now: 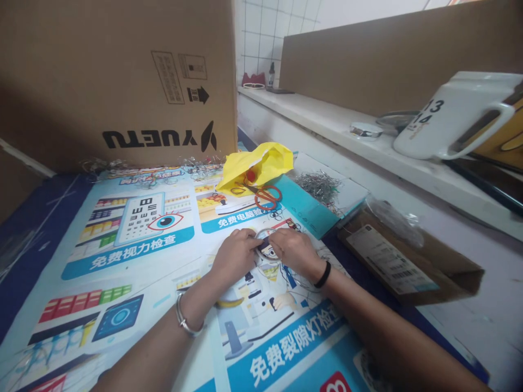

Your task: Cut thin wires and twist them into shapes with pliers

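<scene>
My left hand (233,255) and my right hand (294,251) meet over a printed poster (134,239) spread on the table. Both pinch a small dark piece joined to a thin wire ring (265,240) between the fingertips. The left wrist wears a silver bangle, the right a black band. More thin wire lies on the poster under my right wrist.
Orange-handled scissors (263,194) and a yellow plastic bag (257,163) lie just beyond the hands. A heap of wire pieces (321,185) sits on a teal board. A big cardboard box (118,81) stands behind, a flat carton (408,261) to the right, a white mug (453,117) on the ledge.
</scene>
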`<action>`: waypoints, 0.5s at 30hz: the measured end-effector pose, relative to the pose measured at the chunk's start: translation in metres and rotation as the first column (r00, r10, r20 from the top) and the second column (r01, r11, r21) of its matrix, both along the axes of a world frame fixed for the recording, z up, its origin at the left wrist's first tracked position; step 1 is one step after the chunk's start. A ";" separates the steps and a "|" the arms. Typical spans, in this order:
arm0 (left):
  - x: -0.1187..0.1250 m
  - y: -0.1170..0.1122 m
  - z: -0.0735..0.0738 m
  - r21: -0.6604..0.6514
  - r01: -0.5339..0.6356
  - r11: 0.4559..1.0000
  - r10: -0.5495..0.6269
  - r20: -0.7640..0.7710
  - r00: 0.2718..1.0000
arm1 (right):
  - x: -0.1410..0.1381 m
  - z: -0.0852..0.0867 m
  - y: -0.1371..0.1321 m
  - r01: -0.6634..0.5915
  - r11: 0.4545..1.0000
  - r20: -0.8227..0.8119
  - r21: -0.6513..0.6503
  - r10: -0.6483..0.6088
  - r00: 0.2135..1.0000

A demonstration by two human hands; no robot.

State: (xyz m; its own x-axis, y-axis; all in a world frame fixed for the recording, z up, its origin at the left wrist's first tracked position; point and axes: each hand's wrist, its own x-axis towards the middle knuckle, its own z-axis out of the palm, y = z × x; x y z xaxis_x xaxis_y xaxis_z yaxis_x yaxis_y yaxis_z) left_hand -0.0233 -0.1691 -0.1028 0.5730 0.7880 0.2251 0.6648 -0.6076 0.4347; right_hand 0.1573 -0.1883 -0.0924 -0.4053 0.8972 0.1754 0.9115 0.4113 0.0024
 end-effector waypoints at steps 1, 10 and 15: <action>0.000 0.000 0.000 0.000 -0.002 1.000 0.002 0.003 1.000 | 0.000 0.000 0.000 0.000 1.000 -0.004 0.004 0.000 1.000; 0.000 0.001 0.000 0.002 0.005 1.000 -0.005 0.007 1.000 | 0.000 -0.002 0.000 -0.008 0.999 -0.038 0.044 0.009 0.999; 0.001 0.000 0.002 -0.010 0.005 1.000 -0.005 0.014 1.000 | 0.000 -0.004 0.000 0.000 0.999 -0.037 0.051 0.002 0.999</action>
State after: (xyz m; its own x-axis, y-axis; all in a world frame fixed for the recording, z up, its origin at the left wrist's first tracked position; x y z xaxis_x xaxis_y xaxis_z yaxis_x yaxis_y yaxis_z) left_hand -0.0226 -0.1687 -0.1004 0.5740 0.7873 0.2253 0.6552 -0.6066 0.4503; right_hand 0.1568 -0.1878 -0.0961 -0.3984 0.8863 0.2361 0.9110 0.4123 -0.0104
